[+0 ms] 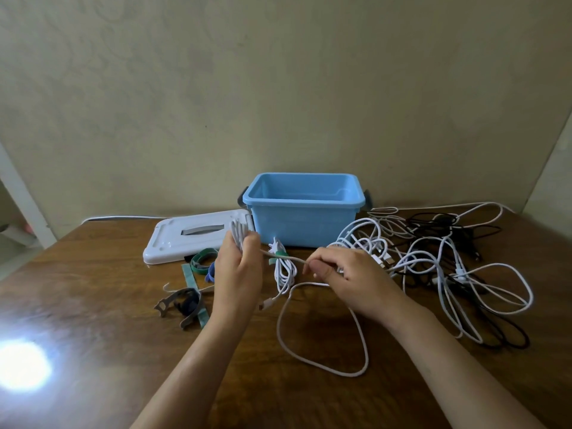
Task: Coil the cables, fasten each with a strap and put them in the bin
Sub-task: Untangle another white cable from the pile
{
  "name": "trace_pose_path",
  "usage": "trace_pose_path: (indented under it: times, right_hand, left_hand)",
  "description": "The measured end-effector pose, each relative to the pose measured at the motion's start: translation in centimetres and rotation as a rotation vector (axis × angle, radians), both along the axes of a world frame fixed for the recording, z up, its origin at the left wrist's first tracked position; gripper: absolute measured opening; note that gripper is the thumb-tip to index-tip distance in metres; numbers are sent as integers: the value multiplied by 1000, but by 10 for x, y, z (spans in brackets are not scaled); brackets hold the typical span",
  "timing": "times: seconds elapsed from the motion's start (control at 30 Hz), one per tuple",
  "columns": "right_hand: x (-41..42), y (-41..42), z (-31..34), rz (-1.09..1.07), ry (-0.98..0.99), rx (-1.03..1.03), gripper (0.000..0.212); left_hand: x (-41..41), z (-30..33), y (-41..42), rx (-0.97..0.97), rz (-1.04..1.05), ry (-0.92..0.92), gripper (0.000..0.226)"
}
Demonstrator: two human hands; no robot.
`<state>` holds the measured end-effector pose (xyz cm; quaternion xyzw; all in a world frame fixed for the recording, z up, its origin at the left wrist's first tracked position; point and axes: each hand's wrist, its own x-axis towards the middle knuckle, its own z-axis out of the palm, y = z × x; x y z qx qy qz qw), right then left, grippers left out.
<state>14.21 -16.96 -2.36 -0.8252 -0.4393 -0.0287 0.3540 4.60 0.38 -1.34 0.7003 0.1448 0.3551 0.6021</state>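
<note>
My left hand [238,270] grips several loops of a white cable [239,232] that stick up above its fingers. My right hand [343,274] pinches the same cable's running length, which stretches between the hands and falls into a big loose loop [325,363] on the wooden table [108,305]. Between the hands, on the table, lies a coiled white cable [283,274] bound with a green strap [278,255]. The open blue bin [301,226] stands behind the hands. Loose straps [192,280], green, blue and grey, lie left of my left hand.
A tangle of white and black cables [448,258] covers the table's right side. The bin's white lid [192,239] lies flat to the left of the bin. A bright glare spot [21,363] sits at the table's front left. A wall stands behind.
</note>
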Motion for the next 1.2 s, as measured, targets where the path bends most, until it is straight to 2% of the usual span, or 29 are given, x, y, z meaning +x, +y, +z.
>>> trace_pose_path:
  times: [0.13, 0.23, 0.37, 0.5, 0.63, 0.77, 0.9, 0.97, 1.1, 1.13, 1.2]
  right_hand:
    - [3, 5, -8, -5, -27, -78, 21]
    - [-2, 13, -15, 33, -84, -85, 30]
    - [-3, 14, -15, 23, -81, -94, 29]
    - [-1, 14, -21, 7, -67, -112, 21]
    - [2, 12, -23, 22, 21, -82, 43]
    - [9, 12, -32, 56, 24, -116, 60]
    - [12, 8, -28, 52, 52, -168, 64]
    - [13, 3, -21, 13, 57, -248, 57]
    - [23, -13, -9, -103, -36, -315, 32]
    - [28, -19, -9, -141, -60, -298, 27]
    - [39, -26, -11, -180, -62, -229, 31]
  left_hand:
    - [-1, 3, -4, -46, -64, 16, 19]
    - [-1, 1, -8, 3, -89, 32, 15]
    - [0, 2, -7, 22, -120, 49, 8]
    - [-5, 6, -13, -109, -191, 8, 15]
    - [-5, 6, -13, -397, -179, -79, 16]
    - [-5, 8, -13, -364, -263, -121, 23]
    - [-9, 13, -8, -423, -337, -124, 23]
    - [-13, 16, -3, -289, -376, -63, 24]
    - [-21, 24, 12, 228, -296, 148, 28]
    - [-22, 25, 16, 288, -261, 176, 27]
    - [-22, 25, 22, 334, -195, 174, 25]
